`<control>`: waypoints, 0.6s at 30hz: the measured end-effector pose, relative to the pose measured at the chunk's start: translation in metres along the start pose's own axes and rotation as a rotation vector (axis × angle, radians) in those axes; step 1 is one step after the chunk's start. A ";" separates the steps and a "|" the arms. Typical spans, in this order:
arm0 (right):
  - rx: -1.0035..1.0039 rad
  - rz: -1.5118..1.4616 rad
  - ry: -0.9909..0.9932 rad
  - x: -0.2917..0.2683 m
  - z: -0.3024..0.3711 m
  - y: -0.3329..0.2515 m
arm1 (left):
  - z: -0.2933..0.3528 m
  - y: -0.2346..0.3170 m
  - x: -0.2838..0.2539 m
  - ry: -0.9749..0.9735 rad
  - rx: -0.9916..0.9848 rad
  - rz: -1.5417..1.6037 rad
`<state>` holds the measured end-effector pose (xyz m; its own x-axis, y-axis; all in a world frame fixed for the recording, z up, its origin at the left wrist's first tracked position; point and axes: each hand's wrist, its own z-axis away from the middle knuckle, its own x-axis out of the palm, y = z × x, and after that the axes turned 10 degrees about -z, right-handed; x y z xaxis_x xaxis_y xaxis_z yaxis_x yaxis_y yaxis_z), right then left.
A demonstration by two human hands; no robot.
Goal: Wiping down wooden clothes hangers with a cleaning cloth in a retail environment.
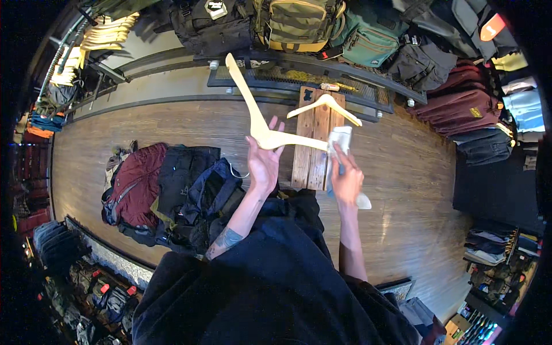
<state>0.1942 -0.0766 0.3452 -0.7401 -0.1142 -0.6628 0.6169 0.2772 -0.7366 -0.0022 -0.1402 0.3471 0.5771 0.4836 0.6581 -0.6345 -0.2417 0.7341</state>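
My left hand grips a pale wooden clothes hanger near its middle, palm up, with the thumb in front and fingers behind. One arm of the hanger points up and away, the other to the right. A thin metal hook shows beside my left wrist. My right hand holds a white cloth against the tip of the right arm, which the cloth hides. A second wooden hanger lies just beyond, on a slatted wooden bench.
Dark and maroon jackets lie heaped on the wooden floor at the left. Backpacks line a shelf across the far side. Maroon garments hang at the right; spare hangers hang on a rail at the far left.
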 end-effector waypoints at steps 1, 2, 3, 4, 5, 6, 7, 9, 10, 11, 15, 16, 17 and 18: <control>-0.031 -0.082 -0.047 0.008 0.001 -0.009 | 0.000 -0.002 -0.002 0.001 -0.003 -0.004; -0.110 -0.070 -0.035 0.020 0.003 -0.018 | 0.000 -0.007 -0.003 -0.007 -0.006 -0.008; -0.181 -0.106 -0.058 0.030 0.005 -0.025 | -0.001 -0.011 -0.005 -0.015 -0.007 -0.012; -0.214 -0.185 -0.097 0.036 0.008 -0.050 | 0.001 -0.013 -0.009 -0.010 -0.007 -0.018; -0.256 -0.183 -0.103 0.046 0.012 -0.052 | 0.003 -0.019 -0.005 0.029 -0.079 -0.015; -0.180 -0.292 -0.201 0.046 0.015 -0.074 | 0.007 -0.020 -0.007 0.082 -0.142 -0.024; -0.224 -0.320 -0.215 0.047 0.016 -0.086 | 0.012 -0.019 -0.008 0.097 -0.191 -0.044; -0.288 -0.335 -0.173 0.052 0.017 -0.090 | 0.014 -0.015 -0.009 0.133 -0.208 -0.020; -0.293 -0.337 -0.177 0.051 0.018 -0.089 | 0.014 -0.010 -0.006 0.136 -0.203 -0.019; -0.252 -0.318 -0.170 0.048 0.018 -0.084 | 0.013 -0.005 -0.002 0.091 -0.112 0.003; -0.076 -0.151 -0.144 0.029 0.015 -0.061 | 0.009 0.001 -0.013 0.099 0.042 0.015; -0.077 -0.147 -0.142 0.023 0.013 -0.052 | 0.007 0.001 -0.016 0.073 0.063 -0.012; -0.046 -0.092 -0.094 0.019 0.012 -0.042 | 0.006 0.002 -0.018 0.072 0.062 -0.011; -0.013 -0.036 -0.045 0.017 0.011 -0.034 | 0.005 0.002 -0.019 0.072 0.060 -0.019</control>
<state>0.1642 -0.0987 0.3573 -0.7489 -0.1672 -0.6412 0.5860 0.2845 -0.7587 -0.0117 -0.1540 0.3366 0.5486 0.5473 0.6320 -0.5907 -0.2813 0.7563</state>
